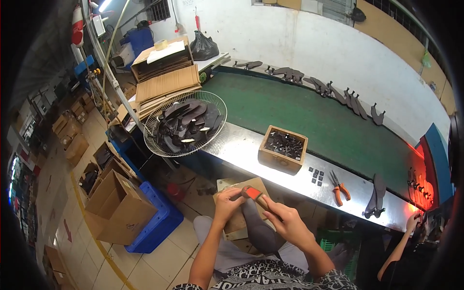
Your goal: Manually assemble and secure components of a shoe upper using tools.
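Note:
My left hand (226, 203) and my right hand (285, 220) both grip a dark grey, sole-shaped piece (258, 227) held over my lap. Its upper end carries a small red-orange part (251, 192), pinched between the fingertips of both hands. A flat brown cardboard sheet (238, 222) lies under the piece, on my knees. In front of me stands a metal table edge (241, 150) with a small wooden box (282, 149) full of little black parts.
A round wire basket (159, 140) with dark soles sits at the left. Orange-handled pliers (340, 189), loose black bits (315, 175) and a dark sole (376, 195) lie on the metal ledge. Green conveyor belt (299, 116) carries soles. Cardboard boxes (116, 208) and a blue crate (159, 220) stand below. Another person's hand (413, 223) is at right.

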### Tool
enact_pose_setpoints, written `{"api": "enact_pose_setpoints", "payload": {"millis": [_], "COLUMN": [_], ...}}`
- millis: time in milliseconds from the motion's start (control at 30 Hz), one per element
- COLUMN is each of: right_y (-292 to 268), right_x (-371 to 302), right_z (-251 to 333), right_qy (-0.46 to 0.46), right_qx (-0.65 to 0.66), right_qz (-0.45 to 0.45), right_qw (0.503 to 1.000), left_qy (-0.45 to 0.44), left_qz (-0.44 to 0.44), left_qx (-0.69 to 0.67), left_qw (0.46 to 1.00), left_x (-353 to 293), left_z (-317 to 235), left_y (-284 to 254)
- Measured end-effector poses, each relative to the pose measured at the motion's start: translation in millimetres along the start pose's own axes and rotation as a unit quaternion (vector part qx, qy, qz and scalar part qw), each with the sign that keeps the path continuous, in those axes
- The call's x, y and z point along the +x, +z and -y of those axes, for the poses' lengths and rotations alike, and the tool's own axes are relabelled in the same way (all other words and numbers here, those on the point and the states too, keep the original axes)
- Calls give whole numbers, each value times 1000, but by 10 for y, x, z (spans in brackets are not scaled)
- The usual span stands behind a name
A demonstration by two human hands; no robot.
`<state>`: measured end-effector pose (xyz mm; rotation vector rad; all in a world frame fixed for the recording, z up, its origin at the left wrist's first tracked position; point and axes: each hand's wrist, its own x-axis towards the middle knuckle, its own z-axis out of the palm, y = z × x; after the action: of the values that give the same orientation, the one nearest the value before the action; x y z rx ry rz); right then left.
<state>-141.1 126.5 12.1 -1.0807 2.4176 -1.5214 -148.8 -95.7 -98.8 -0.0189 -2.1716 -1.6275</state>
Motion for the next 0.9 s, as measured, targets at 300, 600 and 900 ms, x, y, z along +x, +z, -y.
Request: {"api": "enact_pose_setpoints", "payload": {"millis": [300, 600, 900], "right_y": [-32, -203, -277], "right_x": [86, -146, -162], "right_z": [31, 300, 281], "right_qy": [-16, -131, -61], "right_qx": [-8, -98, -42], "right_qz": [-41, -86, -59], "right_qw": [999, 983, 996], "left_qy": [-44, -53, -62], "left_qz": [20, 97, 107], "left_qx": [22, 266, 238], "left_qw": [999, 958, 963], "left_x": [-30, -140, -118], "left_z": [54, -41, -135], "left_y": [-22, -46, -110]}}
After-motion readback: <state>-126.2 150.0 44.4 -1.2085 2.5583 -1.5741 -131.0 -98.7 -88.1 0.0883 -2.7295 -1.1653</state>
